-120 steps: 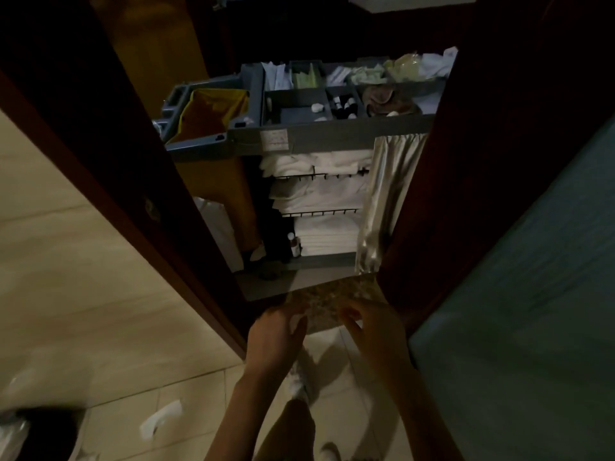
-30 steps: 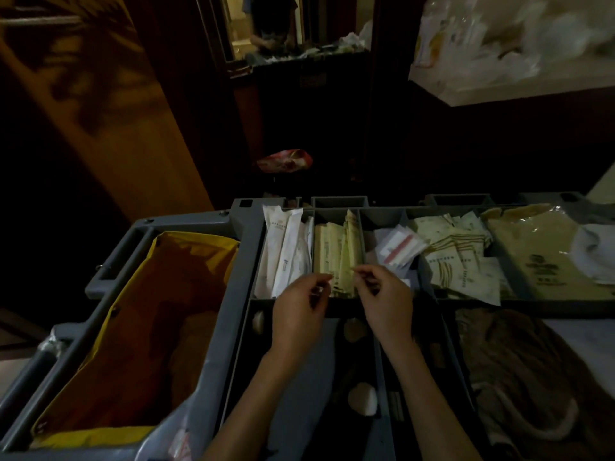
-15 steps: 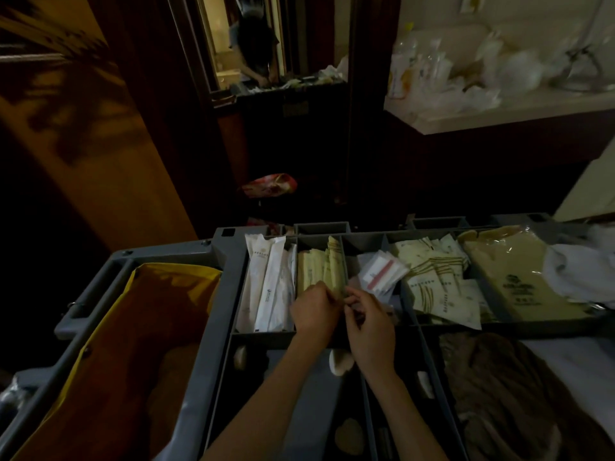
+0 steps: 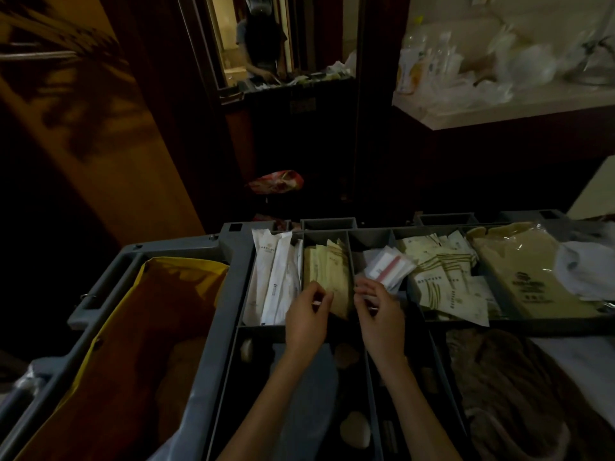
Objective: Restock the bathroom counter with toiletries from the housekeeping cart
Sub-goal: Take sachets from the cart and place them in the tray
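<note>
The grey housekeeping cart (image 4: 233, 261) has a divided top tray. One compartment holds a stack of cream sachets (image 4: 324, 267). My left hand (image 4: 307, 316) is at the stack's near left edge, with thumb and fingers pinched on the front cream sachet (image 4: 339, 302). My right hand (image 4: 381, 311) hovers at the divider to the right of that stack with its fingers curled; the dim light hides whether it holds anything. Long white packets (image 4: 276, 277) fill the compartment to the left. Red-striped packets (image 4: 387, 266) and green-lined sachets (image 4: 446, 274) lie to the right.
A yellow laundry bag (image 4: 139, 327) hangs in the cart's left bin. Bagged tan items (image 4: 529, 271) and a white cloth (image 4: 585, 267) lie at the right. Small round soaps (image 4: 354, 429) sit in the near compartments. A pale shelf (image 4: 499, 108) with plastic-wrapped goods is up right. A mirror (image 4: 263, 38) shows a person.
I walked from the doorway up to the cart. In the last half second my hands, together over the cream sachets, have drawn apart to either side of the stack.
</note>
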A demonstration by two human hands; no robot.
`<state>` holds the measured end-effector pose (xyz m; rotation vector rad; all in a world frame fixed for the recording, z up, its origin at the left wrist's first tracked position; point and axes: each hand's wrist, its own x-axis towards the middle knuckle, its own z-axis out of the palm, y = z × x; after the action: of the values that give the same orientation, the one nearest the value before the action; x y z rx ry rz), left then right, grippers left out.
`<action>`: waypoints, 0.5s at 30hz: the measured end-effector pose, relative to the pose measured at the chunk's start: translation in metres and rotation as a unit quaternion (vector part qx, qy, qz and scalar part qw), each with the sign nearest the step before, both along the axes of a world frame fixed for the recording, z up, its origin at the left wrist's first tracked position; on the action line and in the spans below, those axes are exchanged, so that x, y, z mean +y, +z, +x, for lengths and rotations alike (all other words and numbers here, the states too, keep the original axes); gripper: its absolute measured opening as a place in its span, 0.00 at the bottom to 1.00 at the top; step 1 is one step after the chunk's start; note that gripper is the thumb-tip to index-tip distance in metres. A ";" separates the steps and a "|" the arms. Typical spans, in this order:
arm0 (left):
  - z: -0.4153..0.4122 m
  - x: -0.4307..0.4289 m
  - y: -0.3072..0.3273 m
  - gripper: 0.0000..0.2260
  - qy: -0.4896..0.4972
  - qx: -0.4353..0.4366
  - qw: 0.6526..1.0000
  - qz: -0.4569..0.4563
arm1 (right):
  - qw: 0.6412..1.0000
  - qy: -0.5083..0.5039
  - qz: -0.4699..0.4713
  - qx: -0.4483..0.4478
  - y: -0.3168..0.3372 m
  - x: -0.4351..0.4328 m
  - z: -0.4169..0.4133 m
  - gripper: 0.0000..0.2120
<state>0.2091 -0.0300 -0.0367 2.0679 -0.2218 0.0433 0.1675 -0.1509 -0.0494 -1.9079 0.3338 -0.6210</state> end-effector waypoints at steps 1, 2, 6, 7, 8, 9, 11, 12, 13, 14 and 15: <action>-0.004 0.003 -0.001 0.08 -0.006 0.003 0.999 -0.042 | 1.000 0.003 0.011 0.001 0.000 0.000 0.000 0.13; -0.009 0.005 -0.001 0.09 -0.012 0.002 0.997 -0.076 | 1.000 0.007 0.020 0.001 0.001 -0.001 -0.001 0.13; -0.025 0.008 0.000 0.09 -0.039 -0.017 0.989 -0.145 | 0.998 0.026 0.058 0.017 0.007 0.000 -0.004 0.12; -0.028 0.008 -0.001 0.09 -0.046 -0.020 0.987 -0.155 | 0.997 0.032 0.071 0.020 0.008 0.000 -0.004 0.12; -0.031 0.008 -0.002 0.09 -0.051 -0.019 0.985 -0.165 | 0.995 0.038 0.088 0.022 0.009 0.001 -0.004 0.12; -0.034 0.008 -0.004 0.10 -0.053 -0.017 0.983 -0.175 | 0.993 0.044 0.107 0.024 0.010 0.001 -0.004 0.12; -0.037 0.008 -0.008 0.10 -0.051 -0.017 0.981 -0.188 | 0.989 0.053 0.138 0.030 0.011 0.001 -0.004 0.12; -0.038 0.009 -0.009 0.10 -0.051 -0.019 0.981 -0.187 | 0.986 0.057 0.150 0.035 0.011 0.001 -0.004 0.12; -0.040 0.009 -0.010 0.09 -0.055 -0.022 0.982 -0.177 | 0.985 0.062 0.159 0.040 0.010 0.001 -0.004 0.12; -0.041 0.010 -0.011 0.09 -0.063 -0.027 0.985 -0.160 | 0.983 0.068 0.163 0.044 0.011 0.002 -0.005 0.12; -0.042 0.010 -0.011 0.09 -0.075 -0.035 0.987 -0.138 | 0.983 0.073 0.162 0.048 0.011 0.002 -0.005 0.12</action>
<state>0.1668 -0.0202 -0.0472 1.7719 -0.3918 0.0527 0.1625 -0.1485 -0.0382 -1.6336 0.3310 -0.3516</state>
